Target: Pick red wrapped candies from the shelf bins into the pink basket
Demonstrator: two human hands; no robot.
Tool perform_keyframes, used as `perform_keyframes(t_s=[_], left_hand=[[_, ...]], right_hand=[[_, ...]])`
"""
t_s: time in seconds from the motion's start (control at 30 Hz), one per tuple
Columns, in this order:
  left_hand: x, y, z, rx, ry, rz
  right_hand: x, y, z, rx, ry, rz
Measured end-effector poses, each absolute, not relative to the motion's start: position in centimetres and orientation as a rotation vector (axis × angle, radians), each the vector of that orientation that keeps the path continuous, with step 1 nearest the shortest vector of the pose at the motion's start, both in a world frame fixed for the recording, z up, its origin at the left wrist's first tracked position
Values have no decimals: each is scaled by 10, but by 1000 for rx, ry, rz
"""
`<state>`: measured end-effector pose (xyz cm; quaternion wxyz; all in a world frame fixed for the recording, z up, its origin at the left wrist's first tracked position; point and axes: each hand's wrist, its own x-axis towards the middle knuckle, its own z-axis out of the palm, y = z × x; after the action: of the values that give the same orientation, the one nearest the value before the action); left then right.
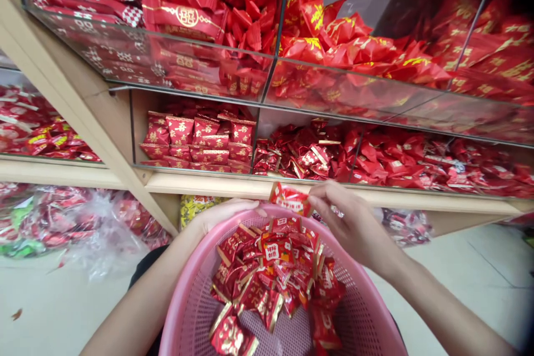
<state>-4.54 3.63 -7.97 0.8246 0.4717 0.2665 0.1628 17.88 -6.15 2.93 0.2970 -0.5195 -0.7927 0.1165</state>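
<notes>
A pink perforated plastic basket (175, 289) is in front of me, holding several red and gold wrapped candies (277, 250). My left hand (231, 212) is closed on its far rim at the left, with most of the fingers hidden by the basket. Just above that rim, my right hand (344, 217) pinches the right end of a red candy packet (291, 200) with pale lettering. The packet lies roughly level, close to the front edge of the lowest shelf.
Wooden shelving (200, 183) spans the view behind the basket. Its clear-fronted compartments hold stacked red packets (200, 139) and loose red candies (312, 156). Bagged candies (95, 222) lie below at left, and a yellow bag (196, 208) sits under the shelf. The floor (45, 306) is pale tile.
</notes>
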Motion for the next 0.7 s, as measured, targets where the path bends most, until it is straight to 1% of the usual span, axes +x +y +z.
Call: perform_keyframes(t_s=[0.13,0.23,0.4,0.57,0.7], left_hand=[[-46,36,-79,1008,569,340],[-48,36,-77,1077,598,339],[-47,36,-75,1078,613,347],[-45,34,-74,1015,616,307],[-45,33,-72,1015,621,308]], right_hand=[[172,-102,5,-1486,-2029,749],[175,-122,-10,-1561,-1980,967],[195,-135,-18,-1626,-1833,1132],[215,-141,-17,-1673,-1554,1321],[220,-143,-20,-1644,-1407,1376]])
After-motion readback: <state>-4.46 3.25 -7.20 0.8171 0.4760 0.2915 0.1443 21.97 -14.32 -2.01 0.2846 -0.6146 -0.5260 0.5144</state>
